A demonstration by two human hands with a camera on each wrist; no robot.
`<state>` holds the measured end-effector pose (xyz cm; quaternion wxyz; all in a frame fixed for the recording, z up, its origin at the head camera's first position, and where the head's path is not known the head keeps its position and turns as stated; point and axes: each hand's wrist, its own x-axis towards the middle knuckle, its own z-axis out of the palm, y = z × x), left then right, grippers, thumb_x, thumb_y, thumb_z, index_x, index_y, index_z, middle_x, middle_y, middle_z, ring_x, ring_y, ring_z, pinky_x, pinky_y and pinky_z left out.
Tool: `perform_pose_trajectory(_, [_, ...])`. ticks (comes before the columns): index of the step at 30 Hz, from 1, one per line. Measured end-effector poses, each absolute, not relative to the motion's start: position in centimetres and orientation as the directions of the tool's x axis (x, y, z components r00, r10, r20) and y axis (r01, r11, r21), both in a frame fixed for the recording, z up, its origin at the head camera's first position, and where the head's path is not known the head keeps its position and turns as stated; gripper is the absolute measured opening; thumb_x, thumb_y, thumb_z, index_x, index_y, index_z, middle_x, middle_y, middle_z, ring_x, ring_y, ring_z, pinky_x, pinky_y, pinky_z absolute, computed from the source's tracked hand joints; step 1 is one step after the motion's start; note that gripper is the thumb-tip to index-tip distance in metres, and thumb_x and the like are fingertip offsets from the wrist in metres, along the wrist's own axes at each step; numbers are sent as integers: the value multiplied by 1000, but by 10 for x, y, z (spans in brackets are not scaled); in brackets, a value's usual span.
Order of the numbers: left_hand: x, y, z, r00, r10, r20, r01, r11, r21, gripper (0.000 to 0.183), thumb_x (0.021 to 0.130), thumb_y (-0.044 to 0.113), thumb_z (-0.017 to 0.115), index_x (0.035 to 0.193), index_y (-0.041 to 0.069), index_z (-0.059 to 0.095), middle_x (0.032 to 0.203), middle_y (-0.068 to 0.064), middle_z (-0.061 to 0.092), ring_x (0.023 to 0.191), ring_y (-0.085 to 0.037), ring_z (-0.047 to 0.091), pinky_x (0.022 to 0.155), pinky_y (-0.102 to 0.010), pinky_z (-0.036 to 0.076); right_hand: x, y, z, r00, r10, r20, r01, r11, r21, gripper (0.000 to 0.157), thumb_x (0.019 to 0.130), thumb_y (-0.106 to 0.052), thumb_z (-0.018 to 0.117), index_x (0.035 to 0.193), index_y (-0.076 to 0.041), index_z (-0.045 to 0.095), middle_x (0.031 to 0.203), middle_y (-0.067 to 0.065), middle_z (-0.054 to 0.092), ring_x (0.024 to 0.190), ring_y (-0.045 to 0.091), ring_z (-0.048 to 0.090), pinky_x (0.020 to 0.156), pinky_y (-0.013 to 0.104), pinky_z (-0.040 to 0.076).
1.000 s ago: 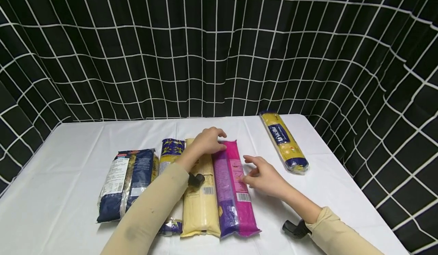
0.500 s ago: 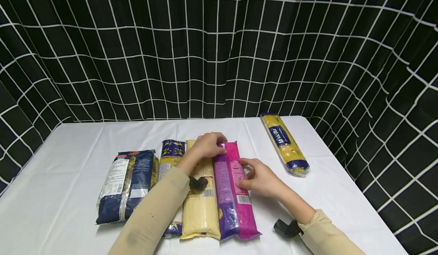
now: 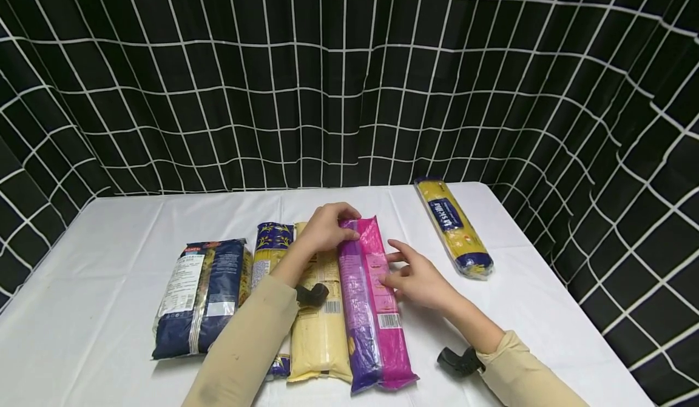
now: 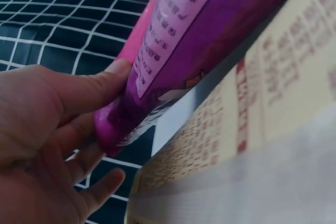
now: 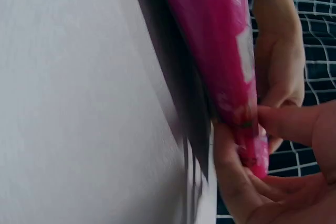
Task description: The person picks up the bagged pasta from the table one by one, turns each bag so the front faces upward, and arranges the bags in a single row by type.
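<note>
A long pink and purple pasta packet lies at the right end of a row of packets. Its far end is raised off the white cloth. My left hand pinches that far end, thumb on top and fingers beneath, as the left wrist view shows on the purple film. On the packet's right edge, my right hand has its thumb on top and fingers under the side; the right wrist view shows this grip on the pink film. A cream packet lies just left of it, partly under my left forearm.
A yellow and blue spaghetti packet lies at the back right. Left of the cream packet are a blue and yellow packet and a wide navy pasta bag. Black curtains with white grid lines stand behind the white-clothed table.
My right hand has come in from the right onto the pink and purple packet's edge. The packet's far end has risen, and its near end has shifted slightly toward me.
</note>
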<state>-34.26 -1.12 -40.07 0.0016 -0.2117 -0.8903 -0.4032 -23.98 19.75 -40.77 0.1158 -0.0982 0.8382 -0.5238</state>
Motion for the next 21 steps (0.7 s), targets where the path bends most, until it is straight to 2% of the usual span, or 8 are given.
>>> perform_pose_trajectory(3, [-341, -12, -399, -913, 369, 175, 371, 570, 733, 35, 76, 16, 80, 109, 12, 67, 105, -3, 69, 97, -16, 63, 88, -31, 49, -240, 197, -409, -959, -282, -18, -113, 443, -889, 74, 82, -4, 69, 145, 1, 31, 126, 23, 53, 85, 21, 64, 65, 33, 56])
perform_pose_trajectory(10, [-337, -11, -394, -909, 386, 159, 360, 535, 764, 35, 79, 21, 77, 112, 12, 66, 110, -4, 67, 97, -18, 64, 82, -28, 51, -236, 196, -411, -971, -223, 92, -190, 475, -859, 68, 79, -5, 71, 141, -6, 45, 123, 14, 60, 85, 18, 63, 63, 28, 55])
perform_pose_trajectory(17, [-329, -8, -383, -924, 352, 151, 325, 516, 793, 42, 84, 36, 71, 116, 11, 62, 113, -6, 64, 106, -19, 60, 91, -34, 49, -225, 188, -399, -958, -183, 222, -282, 453, -846, 59, 79, -4, 72, 135, -8, 53, 118, 11, 63, 85, 19, 65, 60, 27, 55])
perform_pose_trajectory(21, [-323, -3, -378, -939, 329, 101, 264, 502, 823, 51, 84, 45, 68, 118, 10, 57, 111, -7, 61, 103, -19, 57, 90, -35, 48, -219, 180, -395, -946, -163, 281, -324, 418, -849, 53, 80, -4, 73, 131, -8, 58, 117, 6, 64, 84, 18, 65, 63, 28, 56])
